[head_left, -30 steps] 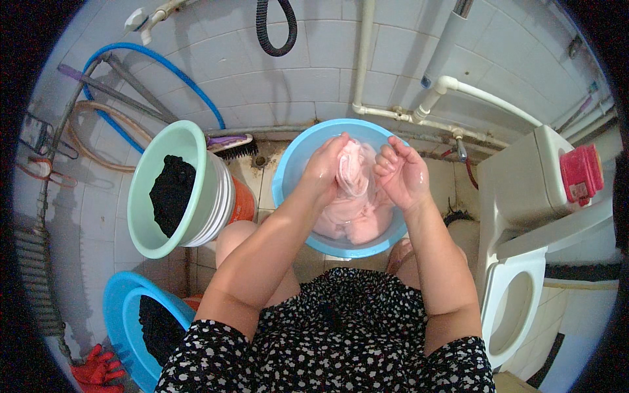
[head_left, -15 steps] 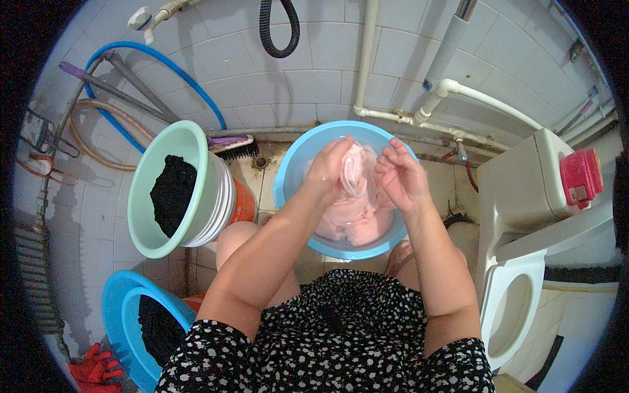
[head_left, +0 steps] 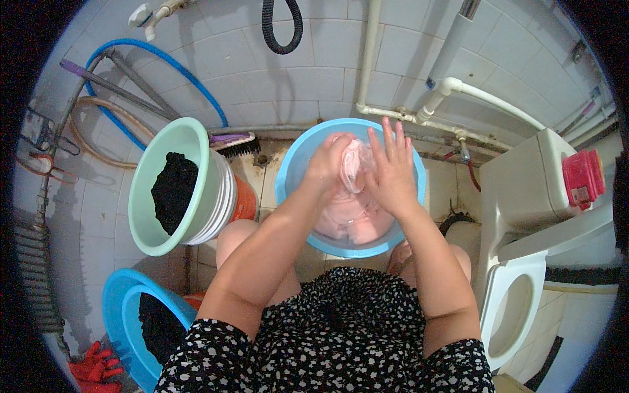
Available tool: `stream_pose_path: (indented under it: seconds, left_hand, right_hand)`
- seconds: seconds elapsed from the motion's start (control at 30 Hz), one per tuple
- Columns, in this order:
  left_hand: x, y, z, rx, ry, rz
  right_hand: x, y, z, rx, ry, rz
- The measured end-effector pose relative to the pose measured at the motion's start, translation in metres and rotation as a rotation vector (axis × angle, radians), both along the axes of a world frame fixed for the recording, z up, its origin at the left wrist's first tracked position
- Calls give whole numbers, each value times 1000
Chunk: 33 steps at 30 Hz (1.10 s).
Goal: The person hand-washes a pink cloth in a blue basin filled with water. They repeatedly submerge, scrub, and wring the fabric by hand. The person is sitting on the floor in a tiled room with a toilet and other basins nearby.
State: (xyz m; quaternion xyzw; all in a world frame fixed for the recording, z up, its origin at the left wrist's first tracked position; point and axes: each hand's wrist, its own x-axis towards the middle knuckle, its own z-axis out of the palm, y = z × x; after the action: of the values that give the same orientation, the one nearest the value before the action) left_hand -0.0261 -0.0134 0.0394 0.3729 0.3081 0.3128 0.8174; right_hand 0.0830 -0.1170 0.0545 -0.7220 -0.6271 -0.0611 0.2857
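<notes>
A light blue basin stands on the floor in front of me, between my legs. In it lies wet pink cloth in water, its kind hard to make out. My left hand grips a gathered fold of this cloth, lifted a little at the basin's middle. Beside that fold, over the basin's right side, my right hand is open with fingers stretched out and up. Its thumb side lies close to the cloth; whether it touches cannot be told.
On the left, a pale green basin with black cloth sits on stacked buckets. Nearer is a blue tub with dark cloth, beside red gloves. A brush lies by the wall. A toilet stands right, pipes behind.
My right hand has opened from curled fingers to outstretched ones and moved slightly left, closer to the cloth. My left hand keeps its hold on the fold.
</notes>
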Motion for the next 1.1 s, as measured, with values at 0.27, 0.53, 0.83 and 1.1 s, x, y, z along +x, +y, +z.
stream_pose_path:
  seconds: [0.27,0.53,0.83,1.1]
  left_hand:
    - [-7,8,4,54,10,-78]
    - [-8,14,-5,56,27,-70]
    - [-12,11,-3,-12,84,-15]
    - [-8,-7,12,-22,24,-63]
  right_hand:
    - [-8,-6,-2,-120,-235,40]
    - [-11,-3,-7,-108,-240,26]
    - [-14,-4,-2,-133,-295,-6]
    - [-13,-1,-1,-192,203,99]
